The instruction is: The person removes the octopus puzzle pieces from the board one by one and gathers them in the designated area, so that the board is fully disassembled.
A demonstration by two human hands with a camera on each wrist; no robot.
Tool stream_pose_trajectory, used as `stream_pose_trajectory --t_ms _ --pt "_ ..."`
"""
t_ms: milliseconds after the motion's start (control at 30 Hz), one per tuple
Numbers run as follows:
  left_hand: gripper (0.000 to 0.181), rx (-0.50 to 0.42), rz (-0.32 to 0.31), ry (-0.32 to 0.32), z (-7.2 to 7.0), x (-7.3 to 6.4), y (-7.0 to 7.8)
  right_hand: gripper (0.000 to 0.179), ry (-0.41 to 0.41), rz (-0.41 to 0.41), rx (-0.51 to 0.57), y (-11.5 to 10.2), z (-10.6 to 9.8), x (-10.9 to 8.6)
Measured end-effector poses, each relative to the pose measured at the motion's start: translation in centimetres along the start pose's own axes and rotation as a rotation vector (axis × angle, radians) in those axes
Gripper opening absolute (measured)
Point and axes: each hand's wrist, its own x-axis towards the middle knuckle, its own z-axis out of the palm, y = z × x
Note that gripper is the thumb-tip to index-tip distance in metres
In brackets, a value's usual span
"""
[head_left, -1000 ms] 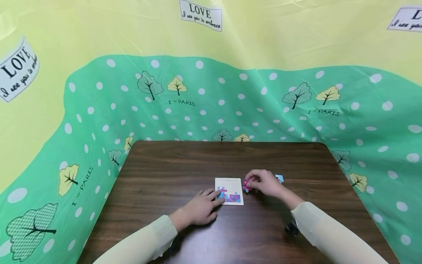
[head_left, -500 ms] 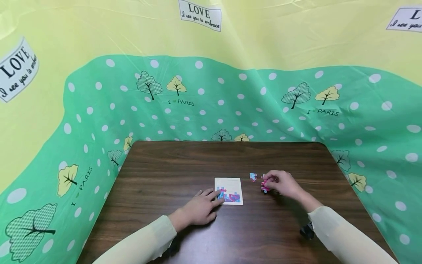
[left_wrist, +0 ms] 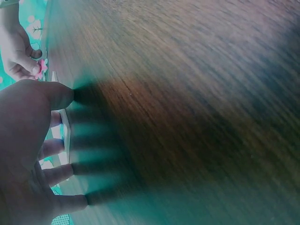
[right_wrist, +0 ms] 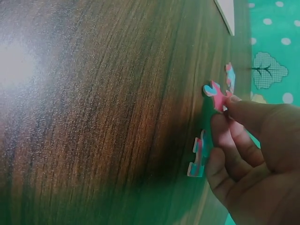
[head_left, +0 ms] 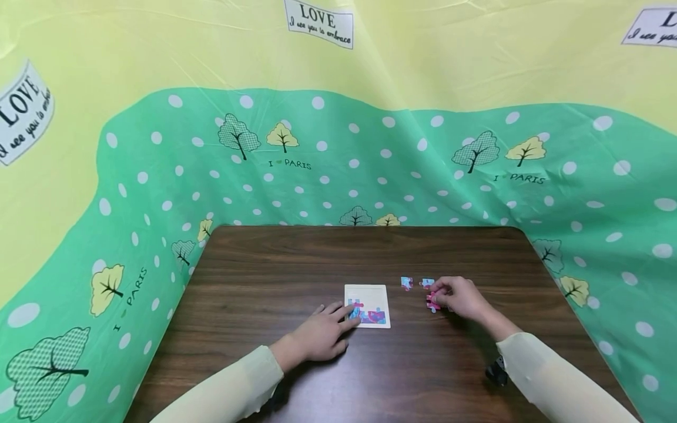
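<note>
My left hand (head_left: 321,335) lies with spread fingers on the left edge of a white puzzle tray (head_left: 376,292). Joined pink, blue and purple puzzle pieces (head_left: 376,318) fill the tray's lower part, partly under the fingertips. To the right of the tray, my right hand (head_left: 461,298) pinches a pink puzzle piece with blue (right_wrist: 217,96) between thumb and fingers, tilted. Two loose blue puzzle pieces lie just beyond it: a left one (head_left: 406,283) and a right one (head_left: 426,283). Another loose piece (right_wrist: 197,157) lies below the fingers in the right wrist view.
Dark wood table (head_left: 254,264) carries everything. A green and yellow printed cloth (head_left: 328,147) stands behind and along both sides. A small black object (head_left: 496,372) shows beneath the right sleeve.
My right hand has moved right, away from the tray's edge, with the pink puzzle piece still pinched. Two loose pieces have come into sight. The left hand has stayed put.
</note>
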Motion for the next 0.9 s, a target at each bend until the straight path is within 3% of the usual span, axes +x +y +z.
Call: stream_pose_trajectory --t_ms 333,900 --pt "0.058 -0.015 -0.001 -0.008 -0.17 0.02 -0.06 0.008 0.049 -0.081 -0.129 -0.2 0.38 0.67" --pt "0.059 -0.013 0.001 0.0 0.16 0.17 -0.28 0.008 0.006 -0.053 -0.217 -0.22 0.63 0.98"
